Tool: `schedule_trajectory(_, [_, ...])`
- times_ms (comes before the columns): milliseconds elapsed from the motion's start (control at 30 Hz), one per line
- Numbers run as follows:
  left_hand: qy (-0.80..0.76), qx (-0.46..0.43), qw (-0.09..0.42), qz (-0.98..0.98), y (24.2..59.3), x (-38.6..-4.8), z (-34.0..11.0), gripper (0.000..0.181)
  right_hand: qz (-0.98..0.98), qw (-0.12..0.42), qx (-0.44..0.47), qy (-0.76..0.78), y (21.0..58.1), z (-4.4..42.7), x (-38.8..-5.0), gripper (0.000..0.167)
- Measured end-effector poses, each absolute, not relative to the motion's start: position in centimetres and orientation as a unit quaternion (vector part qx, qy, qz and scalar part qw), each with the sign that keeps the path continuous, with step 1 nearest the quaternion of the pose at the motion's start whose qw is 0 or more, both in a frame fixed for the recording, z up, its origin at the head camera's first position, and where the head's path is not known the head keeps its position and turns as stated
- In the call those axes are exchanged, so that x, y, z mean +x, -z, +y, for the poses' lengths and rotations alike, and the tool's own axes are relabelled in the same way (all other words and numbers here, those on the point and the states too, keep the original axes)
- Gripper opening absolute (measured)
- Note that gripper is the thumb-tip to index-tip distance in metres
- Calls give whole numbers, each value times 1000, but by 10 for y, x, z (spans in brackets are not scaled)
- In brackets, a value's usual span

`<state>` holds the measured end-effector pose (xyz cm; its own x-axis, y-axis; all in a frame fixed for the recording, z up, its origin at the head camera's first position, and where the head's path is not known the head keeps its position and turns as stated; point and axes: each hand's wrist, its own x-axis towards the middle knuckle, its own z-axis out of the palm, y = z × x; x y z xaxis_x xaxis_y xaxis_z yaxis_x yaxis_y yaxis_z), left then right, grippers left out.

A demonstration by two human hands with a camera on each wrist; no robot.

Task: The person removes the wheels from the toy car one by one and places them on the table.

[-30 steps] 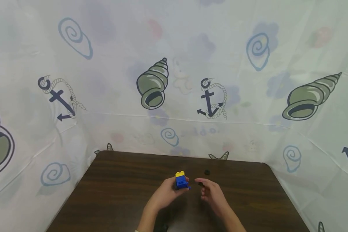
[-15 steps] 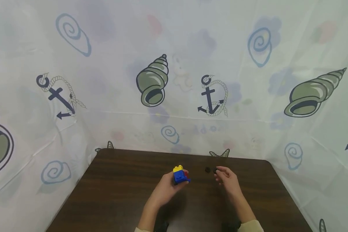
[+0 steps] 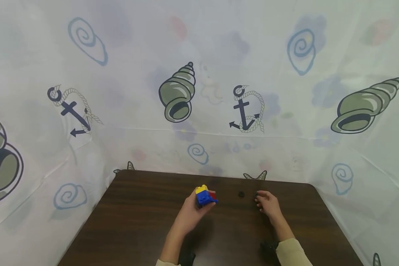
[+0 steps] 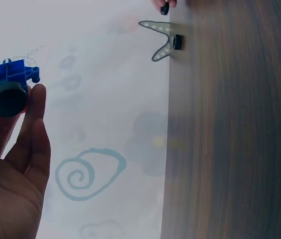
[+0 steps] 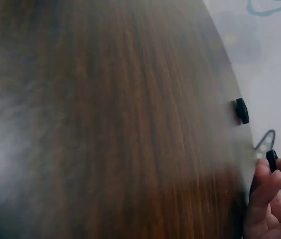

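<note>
The person's left hand [image 3: 187, 215] holds a small block toy [image 3: 204, 197] above the tabletop [image 3: 146, 221], a little nearer the far edge than the near one. From over the head I can make out a yellow piece on top, blue below and a bit of red on the right. The left wrist view gives what that angle misses: a round black wheel [image 4: 10, 99] against the blue body, and a blue hook-like arm [image 4: 33, 73] jutting out past it. The left fingers [image 4: 39, 144] are curled around the toy.

Across from it, the right hand [image 3: 269, 205] pinches a small black piece [image 5: 271, 161] between thumb and fingers, close together. The head view leaves that piece a dark speck at the fingertips; the right wrist view shows its edge plainly, while the toy lies outside that picture.

A second black piece [image 3: 241, 194] rests on the tabletop between the two hands, nearer the right one, close to the far edge. All three views catch it. Behind hangs a pale cloth [image 3: 136, 55] printed with shells and anchors. Cream sleeves [image 3: 292, 252] show at both arms.
</note>
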<state>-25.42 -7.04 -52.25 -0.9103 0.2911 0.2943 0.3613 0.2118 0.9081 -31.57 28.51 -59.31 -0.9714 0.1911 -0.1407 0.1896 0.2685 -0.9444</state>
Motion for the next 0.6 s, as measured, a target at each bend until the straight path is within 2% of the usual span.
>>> schedule_trajectory(400, [584, -208, 24, -784, 521, -251, -70, 50, -836, -39, -105, -537, 596, 280, -342, 34])
schedule_trajectory(600, [589, -210, 27, -780, 520, -251, -70, 46, -842, -27, -107, -528, 596, 277, -345, 31])
